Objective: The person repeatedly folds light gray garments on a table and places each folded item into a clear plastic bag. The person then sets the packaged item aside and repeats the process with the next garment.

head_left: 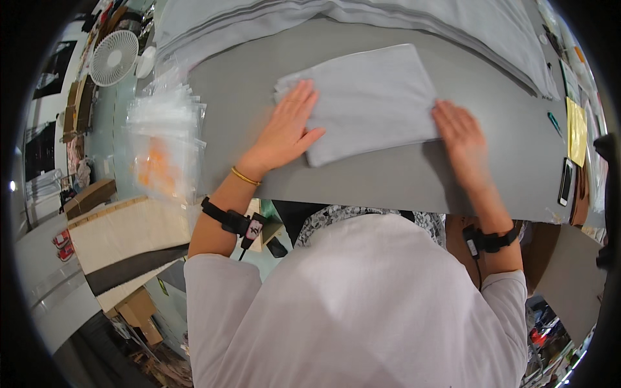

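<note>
lying flat near the middle of the grey table (388, 181) is a folded light grey cloth (365, 100), a rough rectangle with its near edge close to the table's front. the left hand (288, 126) rests palm down on the cloth's left end, fingers spread and stretched out, thumb pointing along the near edge; it grips nothing, only presses. the right hand (459, 132) lies open on the cloth's right near corner, fingers extended and a little blurred, half on the fabric and half on the bare table. a thin gold bangle (246, 176) circles the left wrist, and each forearm carries a black strap with a small device, the left strap (226, 218) and the right strap (491, 240). beyond the cloth, along the table's far edge, a pile of larger grey fabric (362, 19) spreads wide and runs out of the picture at the top. to the left of the table a stack of clear plastic bags (165, 139) sits; something orange shows through them, but what it is cannot be made out. a white fan (114, 57) stands farther left. at the table's right edge lie a dark phone (566, 181), a yellow sheet (576, 129) and a green pen (555, 123), all bent by the lens. cardboard boxes (90, 197) sit low on the left, contents hidden.
</note>
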